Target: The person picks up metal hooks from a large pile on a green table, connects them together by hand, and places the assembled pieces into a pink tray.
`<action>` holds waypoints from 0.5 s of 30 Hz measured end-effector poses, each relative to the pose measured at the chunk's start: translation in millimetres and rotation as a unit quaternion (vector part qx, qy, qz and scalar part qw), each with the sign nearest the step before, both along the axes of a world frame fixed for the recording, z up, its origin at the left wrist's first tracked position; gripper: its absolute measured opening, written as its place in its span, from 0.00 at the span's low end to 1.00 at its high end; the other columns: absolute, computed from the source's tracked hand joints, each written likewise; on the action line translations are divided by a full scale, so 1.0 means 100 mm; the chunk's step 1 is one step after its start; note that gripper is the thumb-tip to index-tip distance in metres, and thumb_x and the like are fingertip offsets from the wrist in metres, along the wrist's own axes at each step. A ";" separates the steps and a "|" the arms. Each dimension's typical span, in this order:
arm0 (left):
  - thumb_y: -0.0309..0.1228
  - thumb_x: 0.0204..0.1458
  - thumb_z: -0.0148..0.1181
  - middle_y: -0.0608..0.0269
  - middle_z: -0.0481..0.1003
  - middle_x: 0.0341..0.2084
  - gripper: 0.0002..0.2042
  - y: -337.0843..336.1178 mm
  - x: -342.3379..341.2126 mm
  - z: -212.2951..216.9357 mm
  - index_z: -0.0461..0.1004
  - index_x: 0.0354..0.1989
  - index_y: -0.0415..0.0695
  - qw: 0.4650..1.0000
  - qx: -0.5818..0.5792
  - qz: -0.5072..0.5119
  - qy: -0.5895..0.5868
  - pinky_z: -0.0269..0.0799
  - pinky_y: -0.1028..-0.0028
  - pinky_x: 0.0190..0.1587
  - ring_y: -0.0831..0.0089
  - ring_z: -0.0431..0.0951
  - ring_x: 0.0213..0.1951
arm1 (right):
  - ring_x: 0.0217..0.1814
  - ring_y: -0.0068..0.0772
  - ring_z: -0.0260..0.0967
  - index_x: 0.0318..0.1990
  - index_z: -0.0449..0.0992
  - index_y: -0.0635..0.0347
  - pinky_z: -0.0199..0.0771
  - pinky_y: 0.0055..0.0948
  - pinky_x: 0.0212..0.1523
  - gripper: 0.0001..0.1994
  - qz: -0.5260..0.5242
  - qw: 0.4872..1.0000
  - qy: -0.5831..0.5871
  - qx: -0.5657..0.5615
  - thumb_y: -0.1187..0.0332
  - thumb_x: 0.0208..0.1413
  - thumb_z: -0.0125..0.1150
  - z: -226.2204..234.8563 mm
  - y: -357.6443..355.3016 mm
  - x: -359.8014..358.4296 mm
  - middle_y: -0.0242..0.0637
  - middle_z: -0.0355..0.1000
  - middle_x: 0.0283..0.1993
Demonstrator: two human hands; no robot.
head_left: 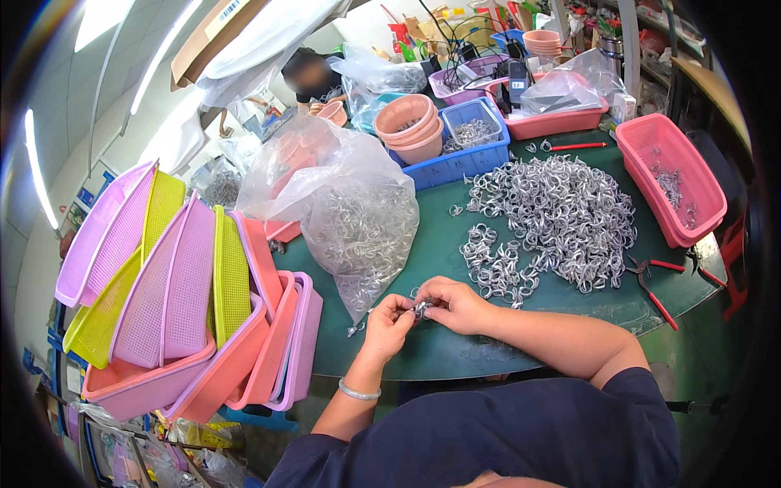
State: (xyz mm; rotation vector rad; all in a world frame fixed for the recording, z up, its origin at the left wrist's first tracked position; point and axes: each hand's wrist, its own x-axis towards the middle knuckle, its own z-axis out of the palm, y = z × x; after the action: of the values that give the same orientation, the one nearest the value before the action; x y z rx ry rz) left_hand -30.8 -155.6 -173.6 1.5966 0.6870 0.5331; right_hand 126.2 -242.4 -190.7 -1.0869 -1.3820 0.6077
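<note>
Near the front edge of the green table (455, 350), my left hand (389, 324) and my right hand (457, 306) meet, fingertips pinched together. Between them is a small silvery metal ring (421, 309), partly covered by the fingers. Just beyond my right hand lies a small cluster of metal rings (496, 264), joining a large heap of the same rings (561, 215). Beyond my left hand stands a clear plastic bag (362, 220) filled with similar rings. A few loose rings (354, 329) lie left of my left hand.
Stacked pink, purple and green baskets (175, 285) lean at the left. Red-handled pliers (651, 285) and a pink basket (671, 179) are at the right. A blue bin (460, 167) with pink pots (409, 126) stands behind. Another person (313, 81) is at the far left.
</note>
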 end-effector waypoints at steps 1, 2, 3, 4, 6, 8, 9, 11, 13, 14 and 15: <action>0.19 0.47 0.49 0.64 0.71 0.28 0.05 0.02 0.00 -0.02 0.66 0.33 0.37 1.000 -0.008 -0.001 -0.010 0.69 0.80 0.34 0.80 0.71 0.29 | 0.25 0.26 0.67 0.36 0.70 0.62 0.68 0.25 0.28 0.08 0.006 1.000 0.003 0.010 0.77 0.46 0.54 -0.01 0.01 -0.01 0.38 0.69 0.28; 0.19 0.47 0.48 0.63 0.71 0.29 0.06 0.02 -0.01 -0.06 0.66 0.34 0.37 1.000 -0.018 -0.002 -0.019 0.69 0.79 0.34 0.79 0.71 0.29 | 0.27 0.28 0.68 0.36 0.69 0.61 0.68 0.26 0.29 0.09 0.010 1.000 0.006 -0.002 0.79 0.45 0.53 0.00 -0.01 -0.01 0.39 0.68 0.31; 0.19 0.48 0.48 0.61 0.71 0.31 0.06 0.02 -0.01 -0.08 0.66 0.35 0.37 0.999 -0.028 -0.002 -0.029 0.70 0.78 0.35 0.78 0.71 0.29 | 0.27 0.29 0.68 0.36 0.69 0.61 0.68 0.26 0.29 0.09 0.010 0.999 0.023 -0.026 0.79 0.44 0.53 0.00 0.00 -0.01 0.39 0.68 0.31; 0.19 0.48 0.48 0.61 0.71 0.31 0.07 0.01 0.00 -0.06 0.66 0.36 0.37 0.998 -0.052 0.002 -0.041 0.70 0.78 0.35 0.78 0.71 0.29 | 0.27 0.29 0.69 0.36 0.68 0.61 0.68 0.26 0.28 0.09 0.011 0.998 0.041 -0.049 0.79 0.44 0.54 0.00 0.00 -0.01 0.39 0.67 0.32; 0.20 0.48 0.48 0.61 0.71 0.33 0.07 -0.03 0.05 0.03 0.66 0.36 0.37 0.993 -0.101 0.008 -0.065 0.70 0.77 0.35 0.77 0.72 0.29 | 0.27 0.31 0.69 0.36 0.67 0.62 0.68 0.27 0.28 0.10 0.000 0.997 0.037 -0.065 0.78 0.44 0.54 0.00 0.00 -0.02 0.40 0.66 0.32; 0.22 0.49 0.49 0.62 0.71 0.32 0.06 -0.09 0.10 0.10 0.67 0.36 0.38 0.992 -0.112 0.017 -0.060 0.70 0.77 0.34 0.77 0.72 0.29 | 0.28 0.31 0.69 0.36 0.66 0.62 0.69 0.28 0.28 0.10 -0.021 0.999 -0.007 -0.047 0.78 0.44 0.54 -0.01 -0.01 -0.02 0.40 0.66 0.32; 0.22 0.50 0.50 0.62 0.71 0.31 0.05 -0.10 0.11 0.11 0.67 0.35 0.38 0.991 -0.117 0.022 -0.057 0.71 0.78 0.33 0.77 0.72 0.29 | 0.28 0.31 0.70 0.36 0.66 0.62 0.69 0.28 0.28 0.10 -0.027 0.999 -0.025 -0.026 0.78 0.44 0.54 0.00 -0.01 -0.01 0.40 0.67 0.31; 0.24 0.50 0.52 0.64 0.71 0.30 0.05 -0.08 0.08 0.06 0.67 0.35 0.38 0.995 -0.090 0.001 -0.030 0.70 0.78 0.33 0.78 0.72 0.29 | 0.28 0.31 0.70 0.36 0.65 0.63 0.69 0.28 0.28 0.10 -0.038 0.997 -0.060 0.015 0.78 0.44 0.55 0.03 -0.02 0.00 0.40 0.68 0.29; 0.25 0.50 0.53 0.65 0.72 0.28 0.05 -0.07 0.05 0.03 0.68 0.34 0.39 0.998 -0.062 -0.004 -0.017 0.70 0.79 0.32 0.79 0.72 0.29 | 0.27 0.31 0.70 0.36 0.65 0.63 0.69 0.28 0.28 0.10 -0.044 0.998 -0.031 -0.010 0.78 0.44 0.55 0.05 -0.03 -0.01 0.39 0.68 0.28; 0.26 0.50 0.53 0.66 0.72 0.28 0.05 -0.06 0.04 0.02 0.68 0.34 0.39 0.999 -0.048 0.000 -0.020 0.69 0.79 0.32 0.79 0.72 0.29 | 0.27 0.30 0.70 0.36 0.65 0.63 0.69 0.28 0.28 0.10 -0.048 0.998 -0.017 -0.024 0.78 0.44 0.55 0.05 -0.03 -0.01 0.39 0.68 0.27; 0.26 0.50 0.54 0.66 0.72 0.27 0.05 -0.06 0.03 0.01 0.68 0.34 0.39 0.999 -0.033 0.005 -0.023 0.69 0.80 0.32 0.79 0.71 0.29 | 0.27 0.30 0.69 0.36 0.65 0.63 0.69 0.27 0.28 0.10 -0.038 0.999 -0.008 -0.039 0.79 0.44 0.55 0.06 -0.03 -0.01 0.39 0.68 0.27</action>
State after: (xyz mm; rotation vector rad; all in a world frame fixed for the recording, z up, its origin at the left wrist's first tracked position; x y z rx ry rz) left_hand -27.3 -161.6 -173.0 1.5155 0.6716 0.5470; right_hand 125.7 -245.6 -184.4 -1.2031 -1.3347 0.6020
